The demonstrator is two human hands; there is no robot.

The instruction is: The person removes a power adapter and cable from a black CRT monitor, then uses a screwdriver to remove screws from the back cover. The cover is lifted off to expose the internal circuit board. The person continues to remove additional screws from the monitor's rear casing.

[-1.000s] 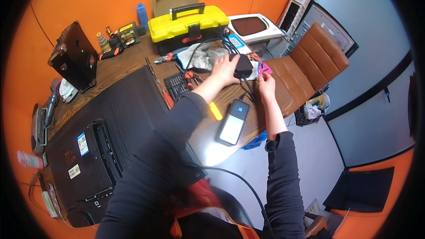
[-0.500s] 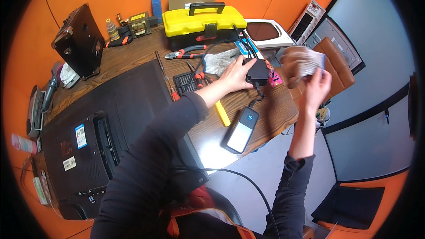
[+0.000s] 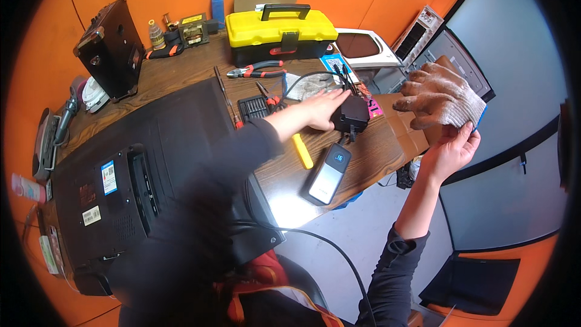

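My right hand (image 3: 451,152) is raised at the right, past the table edge. Its fingers pinch the cuff of a worn brown-and-white work glove (image 3: 445,98), which hangs spread above the hand. On the table, my left hand (image 3: 321,109) reaches forward with fingers stretched out. It lies beside a black box-shaped device with cables (image 3: 351,114), its fingertips at the box's left edge. A second work glove, pale grey (image 3: 304,85), lies just beyond the left hand, partly hidden by it. Nearer to me is a power bank (image 3: 328,174) with a small lit display, cabled to the box.
A big black flat-screen unit (image 3: 163,175) lies face down at the left. Pliers (image 3: 257,69), a yellow-handled tool (image 3: 302,151) and a bit set (image 3: 253,109) lie mid-table. Behind stand a yellow-and-black toolbox (image 3: 281,29) and a speaker cabinet (image 3: 112,48). A black cable (image 3: 327,241) hangs near my lap.
My left hand has let go of the black box and its fingers have straightened. My right hand has moved right and slightly down with the glove, which has opened out.
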